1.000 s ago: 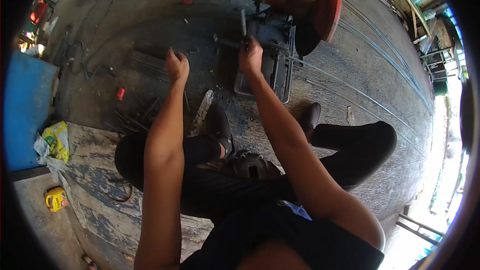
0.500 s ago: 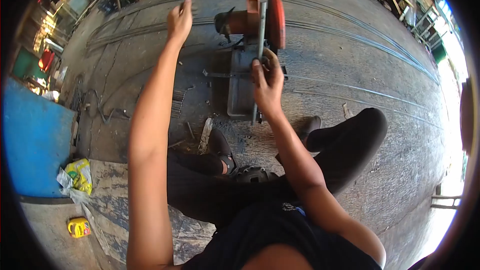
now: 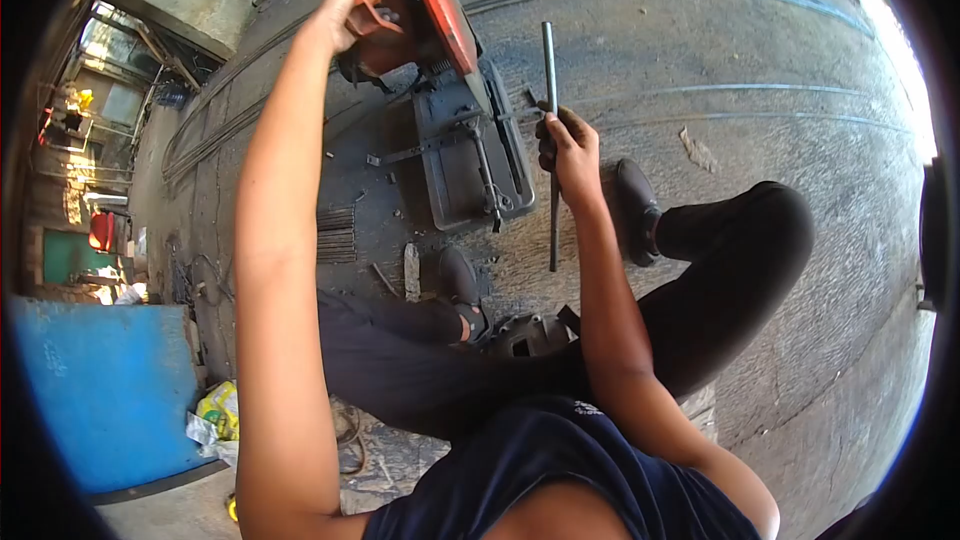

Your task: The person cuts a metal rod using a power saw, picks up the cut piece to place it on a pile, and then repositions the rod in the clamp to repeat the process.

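Head view: your right hand (image 3: 572, 148) is closed around the rod (image 3: 554, 190), long axis running away from you, right of the saw (image 3: 445, 105); your left hand (image 3: 346, 15), farther off, touches the saw's far end, its grip impossible to tell

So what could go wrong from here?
1. The metal rod is held only by the bare right hand; it could swing into the saw.
2. The left hand, also bare, is at the saw's head, so a slip might bring fingers near the red guard.
3. Short rods lie loose near the left shoe; they might roll underfoot.
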`<state>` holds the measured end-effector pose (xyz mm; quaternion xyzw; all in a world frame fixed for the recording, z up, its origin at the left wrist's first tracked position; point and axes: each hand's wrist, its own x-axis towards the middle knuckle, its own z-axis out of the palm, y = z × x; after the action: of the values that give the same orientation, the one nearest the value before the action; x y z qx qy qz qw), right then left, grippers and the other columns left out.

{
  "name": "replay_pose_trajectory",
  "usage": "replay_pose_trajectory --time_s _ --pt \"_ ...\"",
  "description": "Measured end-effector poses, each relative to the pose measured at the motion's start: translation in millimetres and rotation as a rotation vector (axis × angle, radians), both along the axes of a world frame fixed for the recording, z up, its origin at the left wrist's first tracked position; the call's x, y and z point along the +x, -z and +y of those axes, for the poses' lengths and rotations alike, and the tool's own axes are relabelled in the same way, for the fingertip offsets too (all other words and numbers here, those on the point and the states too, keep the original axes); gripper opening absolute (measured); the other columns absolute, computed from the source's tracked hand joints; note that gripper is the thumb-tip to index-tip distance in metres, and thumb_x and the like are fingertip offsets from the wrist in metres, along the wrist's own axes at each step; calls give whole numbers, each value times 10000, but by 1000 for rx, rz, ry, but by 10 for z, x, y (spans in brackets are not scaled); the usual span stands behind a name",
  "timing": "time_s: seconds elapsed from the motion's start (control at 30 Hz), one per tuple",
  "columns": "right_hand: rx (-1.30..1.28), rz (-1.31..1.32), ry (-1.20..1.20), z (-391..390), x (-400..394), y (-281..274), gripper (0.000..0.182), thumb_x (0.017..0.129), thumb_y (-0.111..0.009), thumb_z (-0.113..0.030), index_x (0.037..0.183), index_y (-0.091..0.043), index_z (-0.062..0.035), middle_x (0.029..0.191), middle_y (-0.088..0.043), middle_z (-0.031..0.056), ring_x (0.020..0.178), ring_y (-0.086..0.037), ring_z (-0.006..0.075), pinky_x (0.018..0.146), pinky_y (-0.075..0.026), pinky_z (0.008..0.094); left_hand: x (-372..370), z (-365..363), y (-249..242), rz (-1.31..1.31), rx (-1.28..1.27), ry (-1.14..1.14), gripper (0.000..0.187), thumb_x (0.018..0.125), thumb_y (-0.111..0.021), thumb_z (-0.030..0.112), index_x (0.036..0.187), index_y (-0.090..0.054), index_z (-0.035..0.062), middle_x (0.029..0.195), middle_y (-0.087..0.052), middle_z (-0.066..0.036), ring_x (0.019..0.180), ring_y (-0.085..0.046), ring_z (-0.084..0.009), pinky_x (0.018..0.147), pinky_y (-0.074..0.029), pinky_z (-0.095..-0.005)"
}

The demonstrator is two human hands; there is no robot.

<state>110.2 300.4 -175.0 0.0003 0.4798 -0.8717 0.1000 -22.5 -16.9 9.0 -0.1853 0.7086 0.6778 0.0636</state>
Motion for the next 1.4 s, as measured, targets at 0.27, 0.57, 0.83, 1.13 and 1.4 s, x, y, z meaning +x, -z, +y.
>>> replay_pose_trajectory --time_s 0.27,0.57,0.83,1.13,1.4 --pt "5 -131 -136 271 -101 381 240 1018 -452 -213 1156 -535 -34 809 -603 34 488 -365 41 427 -285 203 -160 -137 -49 -143 47 30 391 813 -663 314 1065 -591 23 896 -635 -115 781 -660 -239 764 -597 -390" --pt "2 -229 -48 220 -125 619 211 987 -526 -183 1117 -573 -24 749 -532 2 526 -430 52 433 -331 208 -262 -352 -22 -145 48 62 424 781 -692 332 1099 -590 71 964 -622 -59 866 -638 -210 828 -571 -423" --pt "86 -251 -103 163 -57 701 309 953 -590 -178 1223 -542 -35 774 -540 -4 520 -419 51 437 -323 200 -199 -336 54 -23 -46 51 392 803 -664 336 1074 -589 63 879 -605 -65 795 -637 -201 789 -596 -404" --pt "381 -117 -172 1 -8 818 309 952 -570 -210 1112 -655 40 655 -591 29 511 -496 79 456 -390 272 -7 99 -74 -110 23 -87 285 767 -603 278 953 -624 64 824 -630 -115 705 -604 -269 697 -558 -456" --pt "578 -46 -210 -127 -56 805 343 949 -553 -264 949 -681 55 610 -562 44 510 -513 112 484 -405 309 72 158 -65 -84 7 -79 275 774 -583 289 952 -629 85 859 -642 -106 762 -618 -273 737 -550 -465"
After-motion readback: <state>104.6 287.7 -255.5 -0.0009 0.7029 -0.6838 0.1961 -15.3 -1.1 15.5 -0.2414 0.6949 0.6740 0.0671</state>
